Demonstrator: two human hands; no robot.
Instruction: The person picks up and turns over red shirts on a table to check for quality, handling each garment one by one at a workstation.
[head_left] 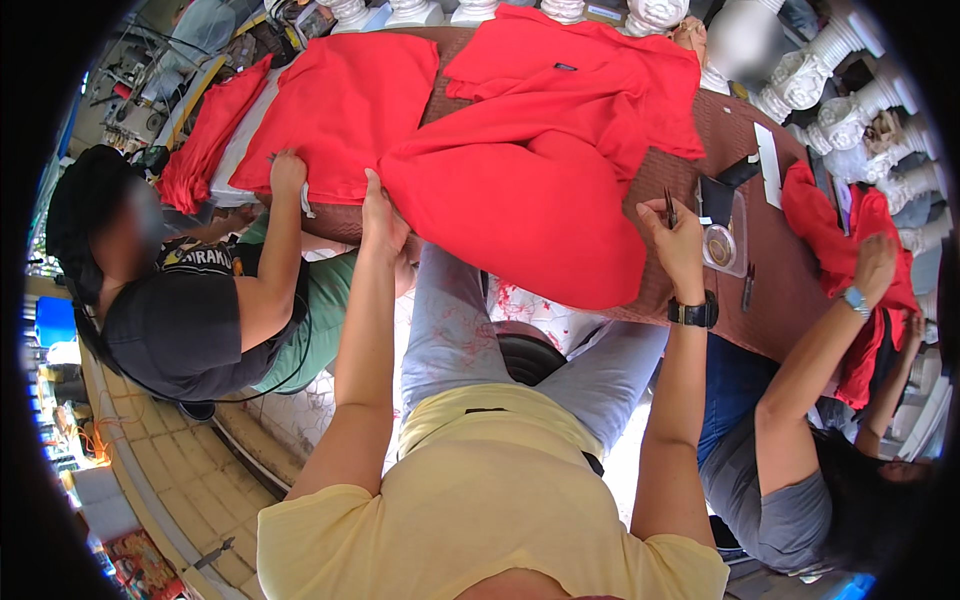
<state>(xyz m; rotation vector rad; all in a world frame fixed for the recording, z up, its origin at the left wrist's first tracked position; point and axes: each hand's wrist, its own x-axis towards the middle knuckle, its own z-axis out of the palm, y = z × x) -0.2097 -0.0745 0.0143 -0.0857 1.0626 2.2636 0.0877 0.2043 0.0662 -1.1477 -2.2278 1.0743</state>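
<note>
A large red garment (540,170) lies spread on a brown table (740,130) and hangs over its near edge in front of me. My left hand (382,218) presses on the garment's left edge. My right hand (675,235), with a black watch on the wrist, is raised over the table beside the garment and pinches a small dark thin tool (669,207).
A person in a black top at my left has a hand (287,170) on another red garment (340,100). At my right, another person's hand (875,262) holds red cloth (850,230). A black pouch (716,196), a round clear case (722,245) and white balusters (830,70) are nearby.
</note>
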